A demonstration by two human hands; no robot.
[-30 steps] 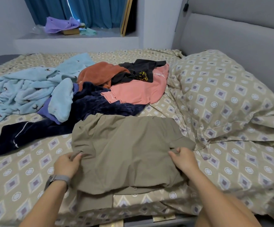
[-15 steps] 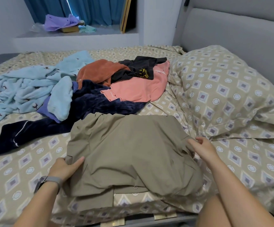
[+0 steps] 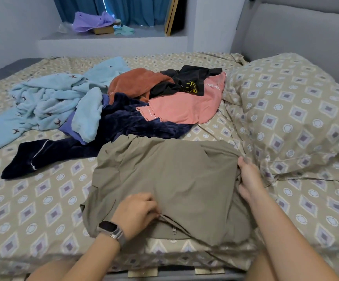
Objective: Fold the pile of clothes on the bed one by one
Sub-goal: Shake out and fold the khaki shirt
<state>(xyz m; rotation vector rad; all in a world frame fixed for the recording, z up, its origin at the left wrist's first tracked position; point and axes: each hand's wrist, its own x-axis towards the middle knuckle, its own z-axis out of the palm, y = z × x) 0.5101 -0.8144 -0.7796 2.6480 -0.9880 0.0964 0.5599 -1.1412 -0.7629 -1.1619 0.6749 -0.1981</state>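
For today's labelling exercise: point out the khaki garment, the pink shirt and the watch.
khaki garment (image 3: 176, 175): head view, on the flat middle of the cloth.
pink shirt (image 3: 184, 107): head view, on its smooth front panel.
watch (image 3: 108, 229): head view, on its dark face, at the left wrist.

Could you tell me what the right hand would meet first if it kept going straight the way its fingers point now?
The right hand points up the bed along the olive garment's right edge. Going on, it would probably meet the rumpled patterned sheet first, then perhaps the pink shirt; depth is unclear.
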